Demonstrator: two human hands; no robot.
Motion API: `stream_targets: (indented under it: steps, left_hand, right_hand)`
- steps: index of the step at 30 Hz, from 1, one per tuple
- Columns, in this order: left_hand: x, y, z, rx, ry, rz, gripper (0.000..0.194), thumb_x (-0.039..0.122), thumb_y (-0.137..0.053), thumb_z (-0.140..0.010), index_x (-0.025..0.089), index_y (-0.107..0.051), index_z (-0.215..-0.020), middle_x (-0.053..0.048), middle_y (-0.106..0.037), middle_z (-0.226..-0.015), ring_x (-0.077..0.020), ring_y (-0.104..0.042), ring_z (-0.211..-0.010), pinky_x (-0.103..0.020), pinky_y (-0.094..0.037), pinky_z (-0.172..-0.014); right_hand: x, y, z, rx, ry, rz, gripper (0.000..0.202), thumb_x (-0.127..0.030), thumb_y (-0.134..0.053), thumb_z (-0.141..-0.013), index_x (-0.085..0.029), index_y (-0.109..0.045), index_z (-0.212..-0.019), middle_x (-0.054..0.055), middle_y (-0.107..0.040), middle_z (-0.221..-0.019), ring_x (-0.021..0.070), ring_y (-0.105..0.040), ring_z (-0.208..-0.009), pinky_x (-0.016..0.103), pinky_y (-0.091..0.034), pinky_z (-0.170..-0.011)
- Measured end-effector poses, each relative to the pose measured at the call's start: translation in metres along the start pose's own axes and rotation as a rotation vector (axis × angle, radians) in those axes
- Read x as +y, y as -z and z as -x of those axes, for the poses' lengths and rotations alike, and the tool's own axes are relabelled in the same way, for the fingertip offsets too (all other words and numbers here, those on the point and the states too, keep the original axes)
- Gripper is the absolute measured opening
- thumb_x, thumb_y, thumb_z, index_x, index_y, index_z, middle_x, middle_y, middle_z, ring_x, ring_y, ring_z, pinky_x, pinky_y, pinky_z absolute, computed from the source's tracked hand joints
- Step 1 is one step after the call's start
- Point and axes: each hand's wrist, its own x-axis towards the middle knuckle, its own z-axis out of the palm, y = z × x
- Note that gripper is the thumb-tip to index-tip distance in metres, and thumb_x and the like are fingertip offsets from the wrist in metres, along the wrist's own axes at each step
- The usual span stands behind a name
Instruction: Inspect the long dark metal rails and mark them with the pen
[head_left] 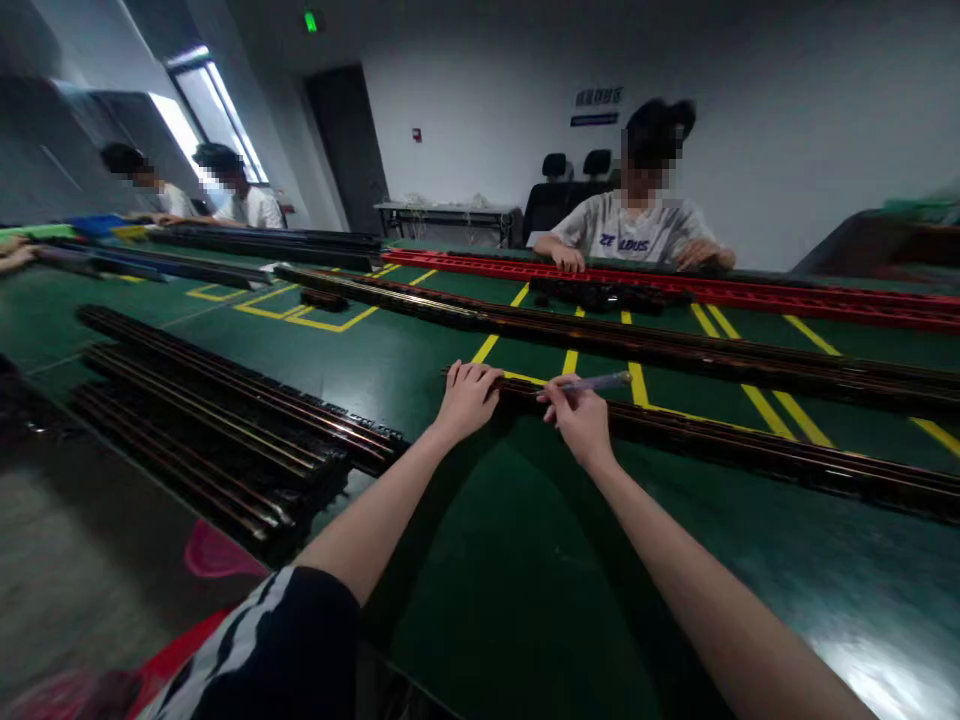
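A long, narrow dark rail [720, 435] with copper-coloured lines lies across the green table in front of me. My left hand [469, 396] is over its left end, fingers curled down around it. In my right hand [581, 422] is a slim, pen-like tool with a clear, greyish barrel [600, 382], pinched between thumb and fingers. The tool slants, its back end up to the right, its tip down at the rail close to my fingers. Exactly what the tip touches is too small to tell.
Similar dark rails [225, 400] lie stacked at the left table edge. Another long rail [600, 335] crosses behind mine, and beyond it a red rail [787, 295]. A person [637, 220] sits opposite; others sit far left. Yellow tape [637, 383] marks the green table [510, 560].
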Motion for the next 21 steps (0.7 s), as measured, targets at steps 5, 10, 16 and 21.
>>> stream_targets:
  steps: [5,10,16,21]
  left_hand:
    - [0.001,-0.0001,-0.0002,0.019,-0.007,-0.007,0.032,0.02,-0.048,-0.089,0.024,-0.06,-0.118,-0.004,-0.065,-0.122,-0.0243,-0.051,-0.122,-0.048,-0.022,-0.119]
    - [0.0003,-0.0001,-0.0006,0.035,0.001,0.009,0.033,0.015,-0.045,-0.088,0.024,-0.061,-0.115,-0.005,-0.066,-0.121,-0.0241,-0.051,-0.122,-0.049,-0.023,-0.119]
    - [-0.0017,0.001,-0.0005,0.063,0.007,0.027,0.041,0.007,-0.041,-0.083,0.024,-0.062,-0.113,-0.005,-0.066,-0.119,-0.0241,-0.051,-0.122,-0.051,-0.025,-0.118]
    - [-0.003,0.0017,-0.0007,0.118,0.024,0.026,0.047,0.001,-0.04,-0.078,0.026,-0.064,-0.11,-0.004,-0.069,-0.114,-0.0248,-0.054,-0.119,-0.053,-0.027,-0.117]
  right_hand:
    - [0.0019,-0.0003,-0.0009,0.011,0.007,-0.008,0.04,-0.06,-0.054,-0.083,-0.02,-0.058,-0.079,0.005,-0.072,-0.07,0.014,-0.06,-0.046,0.026,-0.048,-0.047]
    - [-0.0004,0.0,-0.0002,-0.035,0.031,0.023,0.041,-0.06,-0.052,-0.085,-0.021,-0.058,-0.077,0.006,-0.072,-0.071,0.0149,-0.062,-0.048,0.026,-0.048,-0.045]
    - [-0.0049,-0.0001,0.0003,-0.079,0.037,0.034,0.042,-0.061,-0.053,-0.085,-0.02,-0.059,-0.077,0.005,-0.072,-0.07,0.0152,-0.062,-0.048,0.026,-0.048,-0.045]
    - [-0.0046,0.0003,0.0003,-0.071,0.04,0.02,0.043,-0.062,-0.053,-0.084,-0.02,-0.059,-0.077,0.006,-0.072,-0.072,0.0147,-0.062,-0.048,0.026,-0.048,-0.044]
